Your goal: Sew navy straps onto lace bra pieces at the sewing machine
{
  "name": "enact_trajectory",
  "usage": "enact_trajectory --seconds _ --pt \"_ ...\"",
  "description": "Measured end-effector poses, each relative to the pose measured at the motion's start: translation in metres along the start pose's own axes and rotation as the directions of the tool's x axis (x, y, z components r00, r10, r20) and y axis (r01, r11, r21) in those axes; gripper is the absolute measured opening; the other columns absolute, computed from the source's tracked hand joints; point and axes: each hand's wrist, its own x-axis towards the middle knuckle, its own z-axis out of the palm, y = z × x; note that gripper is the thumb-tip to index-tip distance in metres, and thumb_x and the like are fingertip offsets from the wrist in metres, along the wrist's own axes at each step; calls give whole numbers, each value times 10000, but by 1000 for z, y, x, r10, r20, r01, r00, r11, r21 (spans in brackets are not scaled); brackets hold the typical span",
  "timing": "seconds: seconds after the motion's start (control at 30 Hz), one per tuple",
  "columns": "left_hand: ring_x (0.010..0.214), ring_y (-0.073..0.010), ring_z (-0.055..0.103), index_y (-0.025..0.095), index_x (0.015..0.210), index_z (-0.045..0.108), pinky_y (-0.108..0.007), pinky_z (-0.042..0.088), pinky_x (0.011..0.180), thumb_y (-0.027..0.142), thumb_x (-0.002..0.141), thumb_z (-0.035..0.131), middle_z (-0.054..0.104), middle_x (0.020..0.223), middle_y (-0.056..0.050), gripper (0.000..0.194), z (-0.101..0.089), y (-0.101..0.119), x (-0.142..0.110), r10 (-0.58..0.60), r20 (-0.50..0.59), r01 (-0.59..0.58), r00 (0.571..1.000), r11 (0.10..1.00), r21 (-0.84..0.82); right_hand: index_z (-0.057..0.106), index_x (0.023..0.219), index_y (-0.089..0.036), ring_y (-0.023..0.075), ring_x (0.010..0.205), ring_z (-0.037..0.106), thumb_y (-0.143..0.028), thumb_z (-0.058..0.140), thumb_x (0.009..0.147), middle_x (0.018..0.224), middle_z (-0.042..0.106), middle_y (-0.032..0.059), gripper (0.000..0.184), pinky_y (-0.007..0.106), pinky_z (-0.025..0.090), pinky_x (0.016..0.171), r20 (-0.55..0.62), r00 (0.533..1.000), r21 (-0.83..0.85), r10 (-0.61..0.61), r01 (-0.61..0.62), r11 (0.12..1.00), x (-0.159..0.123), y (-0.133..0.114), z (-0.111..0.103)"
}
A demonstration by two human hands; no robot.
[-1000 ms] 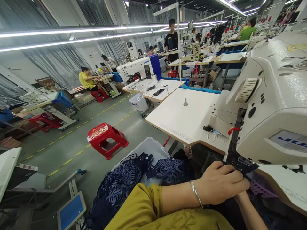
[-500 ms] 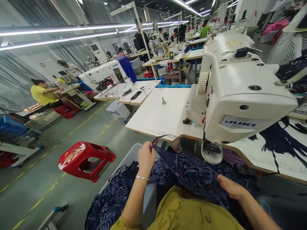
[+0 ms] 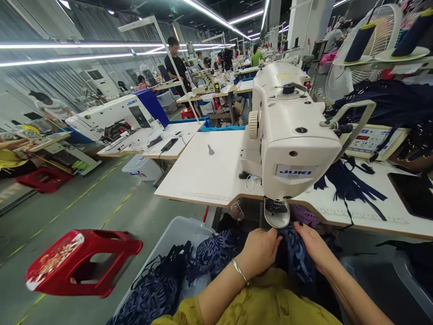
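A navy patterned bra [image 3: 299, 257] hangs in front of me, just below the small rounded bed [image 3: 277, 219] of the white sewing machine [image 3: 297, 158]. My left hand [image 3: 259, 250], wearing a silver bangle, is closed on the bra's edge near the bed. On the other side, my right hand [image 3: 314, 246] pinches the fabric between thumb and fingers. The two hands are a short way apart, and the lower part of the bra drops into shadow at my lap. More navy bras [image 3: 149, 289] are heaped to the left.
A clear plastic bin [image 3: 184, 225] holds the heap, with a red stool [image 3: 84, 262] beyond it. The white table [image 3: 199, 176] surrounds the machine. Navy straps [image 3: 352, 183], a control panel [image 3: 372, 142] and a dark tablet [image 3: 411, 194] lie right. A purple basket [image 3: 304, 214] sits under the table.
My left hand has come from the bin side to the machine bed, and my right hand has moved in toward it. The bra, spread out earlier, is now bunched between them. The view has turned right.
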Motion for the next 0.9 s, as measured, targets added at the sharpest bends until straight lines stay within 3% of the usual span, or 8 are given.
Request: enact_trajectory --seconds 0.17,0.3,0.43,0.57,0.63,0.73,0.8,0.9 --pt "633 -206 650 161 888 548 -302 479 619 302 970 384 670 721 -78 231 12 -6 -10 53 36 -54 998 998 44 564 655 -205 257 772 622 -544 438 858 720 674 61 415 361 488 761 174 976 -315 -132 183 931 12 19 0" --pt "706 -199 660 171 864 545 -320 490 708 344 987 377 667 741 -57 271 19 0 -12 111 38 -112 993 993 39 579 694 -228 291 738 645 -545 426 834 676 653 73 379 390 483 734 72 983 -454 -170 185 871 26 29 -2" --pt "896 -225 647 141 1044 510 -348 491 815 389 982 389 666 954 -106 284 15 4 -5 67 -8 -67 998 997 28 619 795 -232 265 812 646 -567 494 843 768 684 69 360 367 493 796 24 990 -184 -142 144 972 16 10 -1" --pt "797 -218 653 108 1089 495 -321 506 728 251 948 419 662 874 -107 214 15 10 1 91 42 -93 995 995 38 640 837 -205 226 741 632 -629 498 846 735 678 48 448 341 510 740 37 997 52 -74 72 996 6 4 7" --pt "765 -230 656 111 1038 526 -348 511 724 240 918 453 663 862 -111 191 19 13 2 132 62 -135 989 990 47 626 779 -204 238 715 624 -657 465 843 719 669 63 486 348 502 702 -36 983 -185 -178 169 968 7 14 10" --pt "705 -235 659 108 949 564 -381 520 717 226 902 453 669 831 -119 168 26 17 1 147 91 -152 985 987 44 626 759 -211 282 750 650 -624 335 896 780 685 107 523 363 488 658 -12 943 -607 -333 258 751 13 32 10" --pt "711 -246 664 116 941 573 -398 527 719 301 925 443 673 815 -113 227 26 17 0 117 94 -121 989 992 33 655 836 -211 294 804 675 -552 302 929 867 711 119 499 357 491 651 55 936 -706 -347 282 650 15 34 5" --pt "945 -294 646 131 1158 523 -430 525 804 509 906 486 662 1039 -139 456 18 12 -2 42 -4 -42 999 997 -67 681 945 -222 261 851 689 -446 386 941 954 734 85 371 330 504 702 209 934 -682 -291 353 640 12 17 -7"
